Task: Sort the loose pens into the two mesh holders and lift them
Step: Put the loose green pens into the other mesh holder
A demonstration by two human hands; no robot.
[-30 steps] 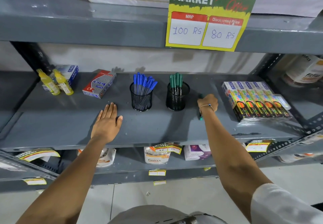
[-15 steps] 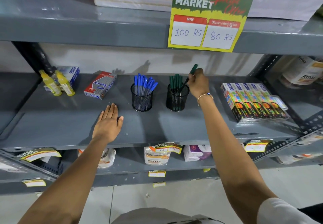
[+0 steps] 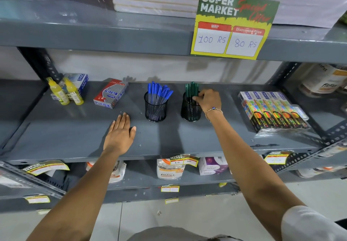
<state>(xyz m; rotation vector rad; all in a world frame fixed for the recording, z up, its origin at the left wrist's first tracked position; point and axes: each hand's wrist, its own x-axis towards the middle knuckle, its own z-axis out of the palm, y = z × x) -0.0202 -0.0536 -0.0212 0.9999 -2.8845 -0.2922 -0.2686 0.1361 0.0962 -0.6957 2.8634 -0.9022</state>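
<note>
Fingers (image 3: 196, 98) of the right hand (image 3: 208, 99) are curled round the rim of the holder (image 3: 189, 112) of green pens (image 3: 191, 90); the left hand (image 3: 120, 134) is laid flat, fingers spread, on the shelf (image 3: 56, 133) near the holder of blue pens (image 3: 155, 109).

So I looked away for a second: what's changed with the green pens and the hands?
The right hand lifted a loose green pen off the shelf, dropped it into the right holder, and now rests at its rim. Left hand, blue pens unchanged.
</note>
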